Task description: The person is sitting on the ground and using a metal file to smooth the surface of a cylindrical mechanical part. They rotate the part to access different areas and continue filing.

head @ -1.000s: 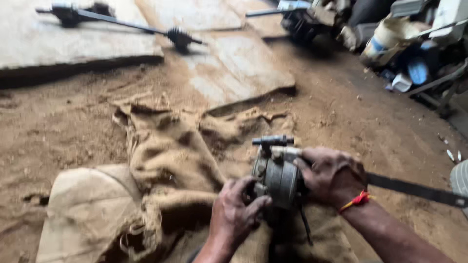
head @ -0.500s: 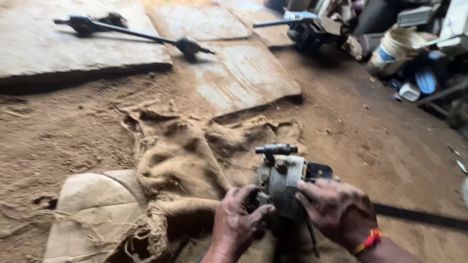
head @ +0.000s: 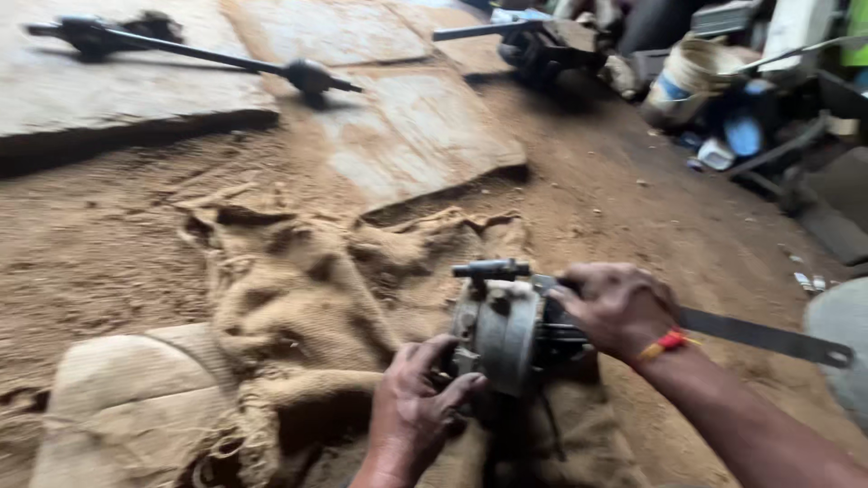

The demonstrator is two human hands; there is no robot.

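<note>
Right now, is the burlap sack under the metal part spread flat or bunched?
Bunched: the burlap sack lies in deep folds and ridges on the dirt floor, frayed edges curled, beneath the metal part.

Both hands low in view, wrapped around one part.

Left hand (head: 411,407) coming up from the bottom edge, back of hand up, fingers (head: 452,390) curled and pressed against the part's near side. Right hand (head: 619,307) clamped over the far side, knuckles up, forearm running off to the lower right, red band at the wrist (head: 665,343).
</note>
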